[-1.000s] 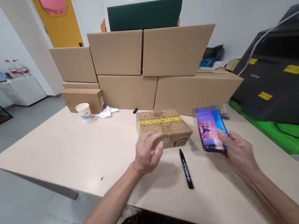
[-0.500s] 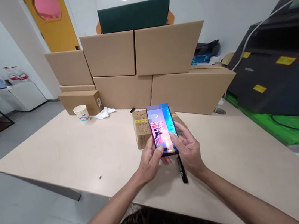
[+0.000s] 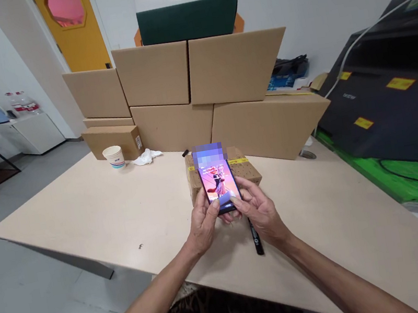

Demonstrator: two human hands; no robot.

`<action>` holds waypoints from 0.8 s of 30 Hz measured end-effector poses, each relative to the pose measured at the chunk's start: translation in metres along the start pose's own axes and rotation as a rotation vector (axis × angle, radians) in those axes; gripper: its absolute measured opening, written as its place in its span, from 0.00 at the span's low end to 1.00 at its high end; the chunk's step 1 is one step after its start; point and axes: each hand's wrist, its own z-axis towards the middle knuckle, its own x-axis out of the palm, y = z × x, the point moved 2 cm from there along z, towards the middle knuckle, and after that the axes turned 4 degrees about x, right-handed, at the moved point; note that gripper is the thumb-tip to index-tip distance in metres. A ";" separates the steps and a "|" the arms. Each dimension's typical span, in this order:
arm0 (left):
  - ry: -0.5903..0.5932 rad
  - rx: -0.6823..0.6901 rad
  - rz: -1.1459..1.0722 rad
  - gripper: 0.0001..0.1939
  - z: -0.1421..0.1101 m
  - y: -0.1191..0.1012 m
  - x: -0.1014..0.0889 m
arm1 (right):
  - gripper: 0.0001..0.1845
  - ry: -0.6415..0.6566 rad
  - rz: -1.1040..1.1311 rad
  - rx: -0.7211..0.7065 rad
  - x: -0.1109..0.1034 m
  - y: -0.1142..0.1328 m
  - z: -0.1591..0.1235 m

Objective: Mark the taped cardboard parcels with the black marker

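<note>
A smartphone (image 3: 217,180) with a lit, colourful screen is held upright-tilted over the table, its top part blurred by pixel blocks. My left hand (image 3: 204,221) grips its left side, the thumb at the lower left corner. On the other side my right hand (image 3: 262,212) is closed on the phone's lower right edge, its thumb over the bottom of the screen. Behind the phone lies a small cardboard box (image 3: 249,170) with yellow tape, partly hidden by it. A black marker (image 3: 256,239) lies on the table beside my right hand, its upper end covered by the hand.
Stacked cardboard boxes (image 3: 172,125) wall off the table's (image 3: 95,217) back, with a dark green box (image 3: 189,20) on top. A paper cup (image 3: 114,158) and a crumpled tissue (image 3: 147,156) stand at the back left. A large black machine (image 3: 392,90) is at the right.
The phone has shifted slightly left and tilted, and its picture has moved across the screen. My right thumb has moved left and down, onto the screen's bottom. More of the taped box shows.
</note>
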 end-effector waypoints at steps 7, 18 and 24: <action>0.035 -0.006 0.030 0.35 -0.003 0.004 -0.002 | 0.27 0.044 0.034 0.037 -0.004 -0.003 -0.002; 0.178 0.010 0.037 0.42 -0.008 0.012 -0.002 | 0.23 -0.205 0.203 0.145 -0.043 0.013 -0.022; 0.146 0.017 0.061 0.36 -0.010 0.017 -0.011 | 0.30 -0.526 0.185 0.040 -0.115 0.016 -0.014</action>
